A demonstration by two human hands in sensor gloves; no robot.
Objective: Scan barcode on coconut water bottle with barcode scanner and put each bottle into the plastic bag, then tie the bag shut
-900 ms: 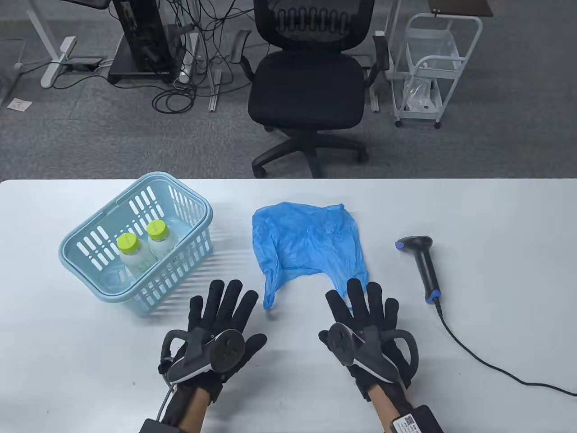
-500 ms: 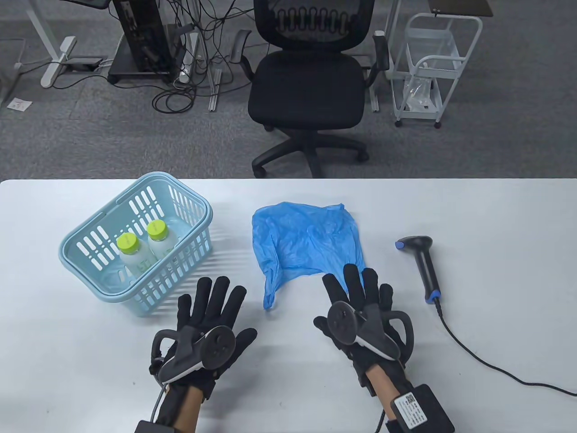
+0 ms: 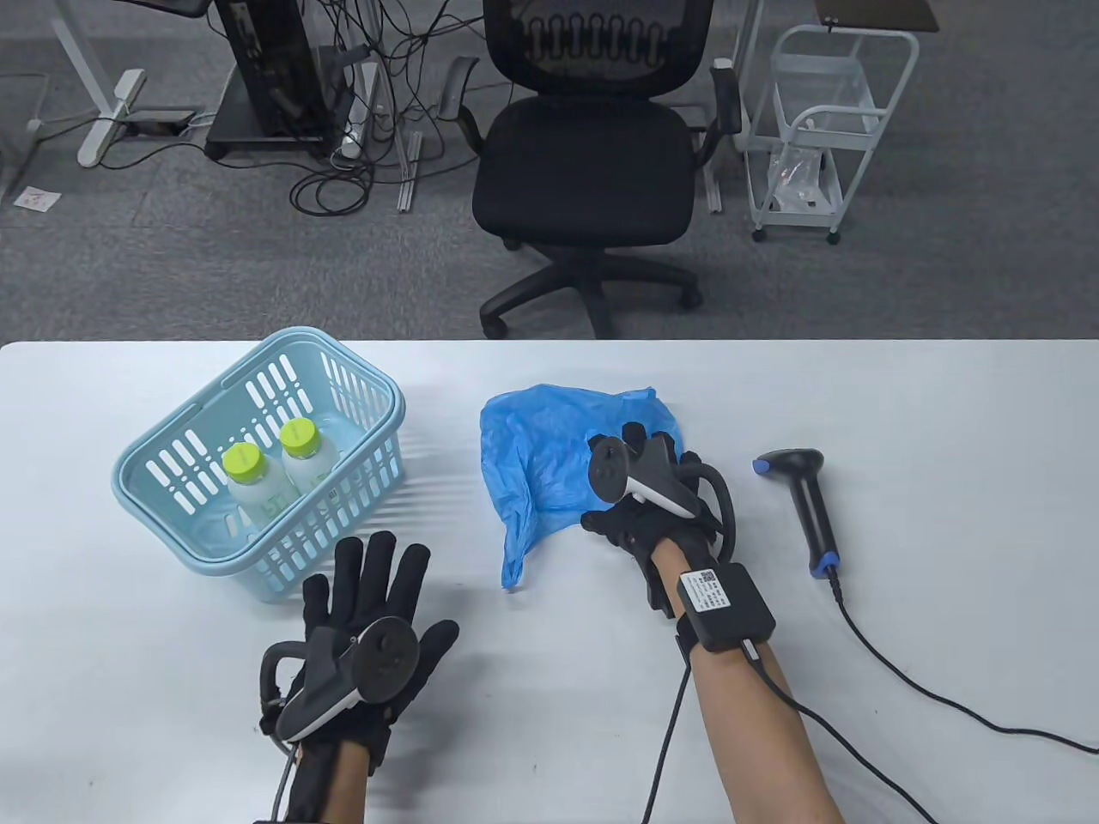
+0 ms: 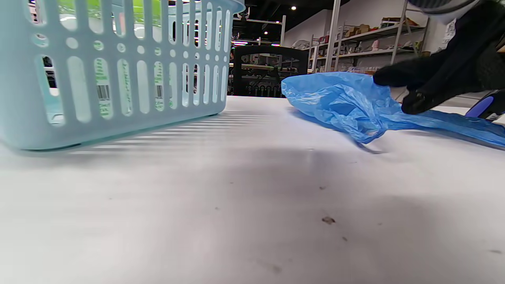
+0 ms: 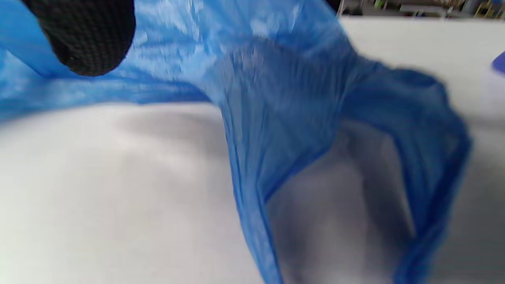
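Two coconut water bottles with lime-green caps [image 3: 243,481] [image 3: 302,455] stand in the light-blue basket [image 3: 172,429] at the left. The blue plastic bag [image 3: 541,446] lies crumpled mid-table. My right hand [image 3: 622,493] is over the bag's right side, fingers curled down and pinching the plastic. In the left wrist view its fingers [image 4: 426,79] press into the bag [image 4: 335,98]. The right wrist view shows a fingertip [image 5: 86,35] on the bag [image 5: 276,98], blurred. My left hand [image 3: 369,584] lies flat and open just in front of the basket. The black barcode scanner [image 3: 807,506] lies untouched at the right.
The scanner's cable [image 3: 901,678] trails to the table's right edge. The basket wall [image 4: 118,79] stands close to my left hand. An office chair [image 3: 584,172] and a white cart [image 3: 816,129] stand beyond the far table edge.
My right hand has moved forward from the near table onto the bag, and its fingers have curled down. My left hand has drifted slightly left and back, still flat.
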